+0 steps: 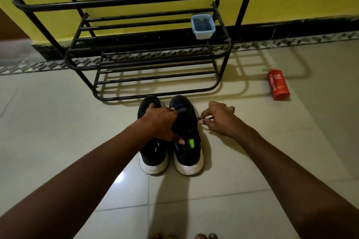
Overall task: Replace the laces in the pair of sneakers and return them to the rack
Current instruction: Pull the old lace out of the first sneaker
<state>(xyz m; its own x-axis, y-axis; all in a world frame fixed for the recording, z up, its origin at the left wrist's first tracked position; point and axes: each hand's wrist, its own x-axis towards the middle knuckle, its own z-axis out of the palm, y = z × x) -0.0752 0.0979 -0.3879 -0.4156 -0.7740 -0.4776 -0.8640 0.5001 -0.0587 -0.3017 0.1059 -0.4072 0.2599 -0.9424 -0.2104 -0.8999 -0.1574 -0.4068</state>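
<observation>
Pair of black sneakers (171, 137) sits side by side on the tile floor (58, 122), heels toward the camera, toes just in front of the black metal rack (147, 58). Left hand (162, 122) lies across both tongues, fingers curled onto the right shoe; right hand (217, 118), just right of the sneakers, pinches a black lace (198, 119) end. Beyond: blue-rimmed tub (203, 26) on the rack's middle shelf, red bottle (278, 84) on the floor well right of the rack.

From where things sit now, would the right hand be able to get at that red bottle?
Probably yes. The red bottle lies on bare floor, with nothing between it and the right hand. But that hand is pinching a lace at the right sneaker and must let go first.
</observation>
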